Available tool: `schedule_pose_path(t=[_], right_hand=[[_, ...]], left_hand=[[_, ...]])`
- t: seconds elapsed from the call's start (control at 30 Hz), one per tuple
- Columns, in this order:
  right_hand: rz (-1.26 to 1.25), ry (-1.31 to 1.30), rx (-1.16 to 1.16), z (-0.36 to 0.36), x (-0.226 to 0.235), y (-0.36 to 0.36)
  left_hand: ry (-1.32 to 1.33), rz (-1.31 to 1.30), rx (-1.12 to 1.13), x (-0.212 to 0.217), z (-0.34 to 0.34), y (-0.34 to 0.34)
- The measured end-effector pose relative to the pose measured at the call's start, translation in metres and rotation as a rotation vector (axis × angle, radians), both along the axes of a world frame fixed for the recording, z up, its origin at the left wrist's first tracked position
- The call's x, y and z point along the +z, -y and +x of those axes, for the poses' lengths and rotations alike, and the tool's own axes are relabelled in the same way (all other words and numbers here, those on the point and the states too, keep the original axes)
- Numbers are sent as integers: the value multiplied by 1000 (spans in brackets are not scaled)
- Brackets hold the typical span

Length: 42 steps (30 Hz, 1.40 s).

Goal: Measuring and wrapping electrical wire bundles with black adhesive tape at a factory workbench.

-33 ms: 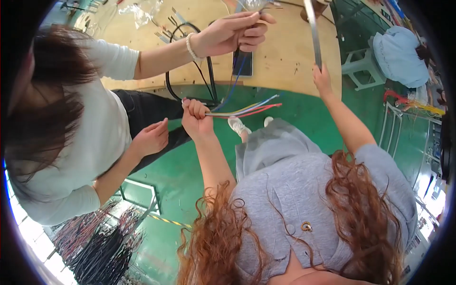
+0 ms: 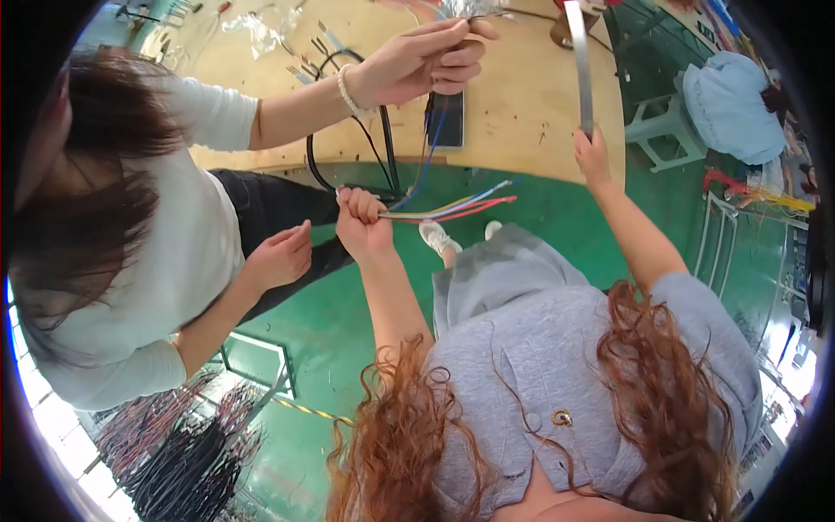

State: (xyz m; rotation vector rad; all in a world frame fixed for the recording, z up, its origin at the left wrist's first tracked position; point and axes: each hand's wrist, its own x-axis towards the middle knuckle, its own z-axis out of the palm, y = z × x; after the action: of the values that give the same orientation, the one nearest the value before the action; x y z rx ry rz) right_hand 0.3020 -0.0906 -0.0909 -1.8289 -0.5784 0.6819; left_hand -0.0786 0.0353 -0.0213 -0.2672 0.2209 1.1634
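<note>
Beside wooden table [image 2: 522,113], left hand [image 2: 361,222] gripping coloured wires [image 2: 452,207], co-worker's hand [image 2: 417,61] above

Wires [image 2: 452,209] red, blue, yellow, grey; cable [image 2: 387,157] black; floor [image 2: 557,200] green; table [image 2: 513,113] tan; ruler [image 2: 580,65] silver-grey.
</note>
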Motion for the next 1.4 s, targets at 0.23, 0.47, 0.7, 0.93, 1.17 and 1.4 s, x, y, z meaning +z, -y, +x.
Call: schedule_pose_path(t=[0.23, 0.47, 0.7, 0.93, 1.17, 1.4], right_hand=[[324, -400, 36, -57, 93, -31], [554, -550, 366, -78, 139, -64], [669, -291, 483, -83, 172, -90], [656, -287, 545, -82, 172, -71], [563, -244, 507, -89, 163, -62], [503, -154, 545, -87, 160, -64]], left_hand=[[40, 22, 29, -6, 3, -7], [-7, -15, 99, -1, 11, -5], [-22, 9, 142, 3, 13, -13], [-35, 18, 172, 7, 20, -15], [-34, 2, 190, 1, 22, -16], [-9, 13, 194, 0, 20, -14]])
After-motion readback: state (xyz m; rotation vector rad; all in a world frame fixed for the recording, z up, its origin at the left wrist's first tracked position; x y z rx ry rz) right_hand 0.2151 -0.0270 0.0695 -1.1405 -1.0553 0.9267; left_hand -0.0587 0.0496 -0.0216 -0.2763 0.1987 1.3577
